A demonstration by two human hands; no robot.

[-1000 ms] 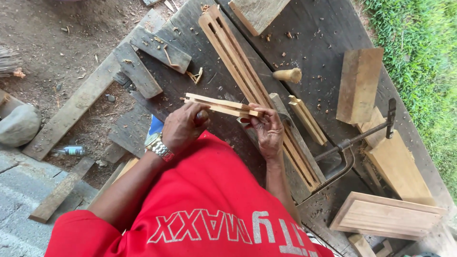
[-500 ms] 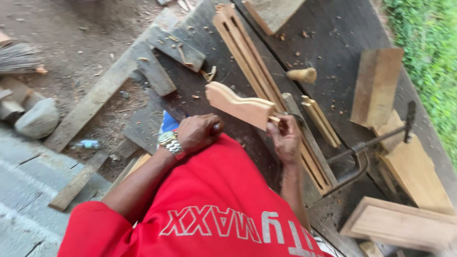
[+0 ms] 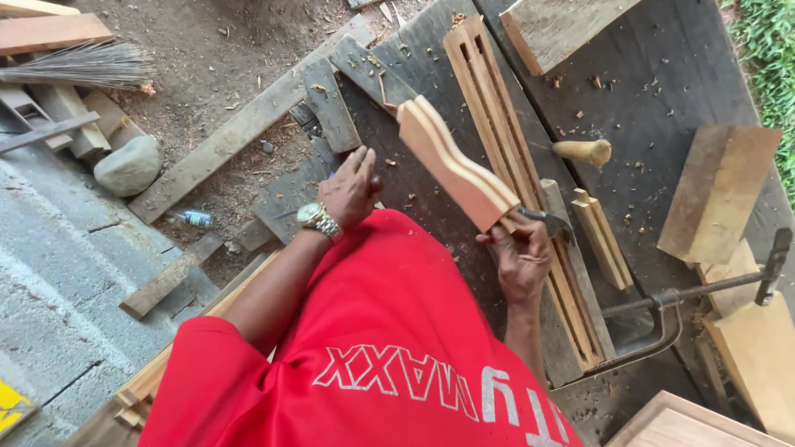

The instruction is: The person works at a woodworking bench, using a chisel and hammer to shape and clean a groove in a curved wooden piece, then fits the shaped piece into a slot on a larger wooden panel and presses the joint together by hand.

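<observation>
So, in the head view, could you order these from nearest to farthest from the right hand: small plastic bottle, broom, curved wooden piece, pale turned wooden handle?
1. curved wooden piece: gripped by the right hand, rising up-left from it.
2. pale turned wooden handle: on the dark bench, above the hand.
3. small plastic bottle: on the dirt, far left.
4. broom: top left corner.

The bare left hand [image 3: 352, 189], a metal watch on its wrist, is reaching forward with fingers [image 3: 361, 161] loosely extended and palm down, while the right hand [image 3: 522, 257] is curling its fingers [image 3: 507, 238] closed in a grip, forearm bent inward.
</observation>
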